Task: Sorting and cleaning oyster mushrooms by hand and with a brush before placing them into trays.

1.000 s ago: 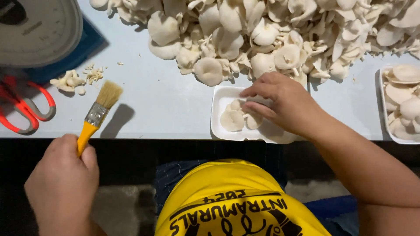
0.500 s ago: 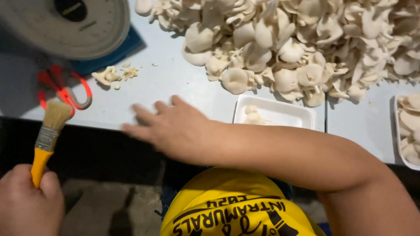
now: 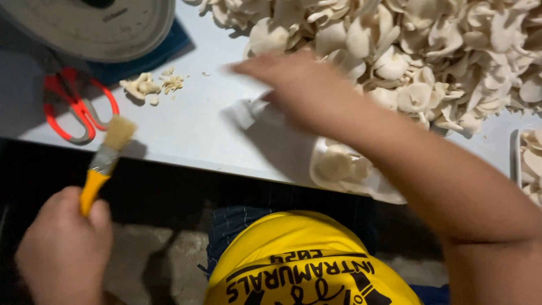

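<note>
We note a white foam tray [image 3: 344,169] at the near edge of the pale grey desk [image 3: 192,130], shallow and rounded at its corners, with a few cream mushroom caps lying in it; the right forearm crosses over part of it. A second white tray [image 3: 528,164] shows at the right border, also holding pale caps. Behind both lies a large heap of oyster mushrooms [image 3: 429,51], off-white, smooth and fan-shaped, spread over the far right of the desk.

The left hand [image 3: 65,248] sits below the desk edge, fingers wrapped round the orange handle of a paintbrush [image 3: 104,161]. The brush has a metal ferrule and short tan bristles that point up over the desk edge.

The right hand [image 3: 293,85] reaches across the desk toward the left side of the heap, fingers extended. It is blurred, so we cannot tell whether it grips anything; a small white blurred shape shows just under it.

Red-handled scissors [image 3: 76,107] lie at the left. A few mushroom scraps [image 3: 149,86] sit just beyond them. A round grey scale dial [image 3: 96,25] on a dark blue base fills the far left corner.
</note>
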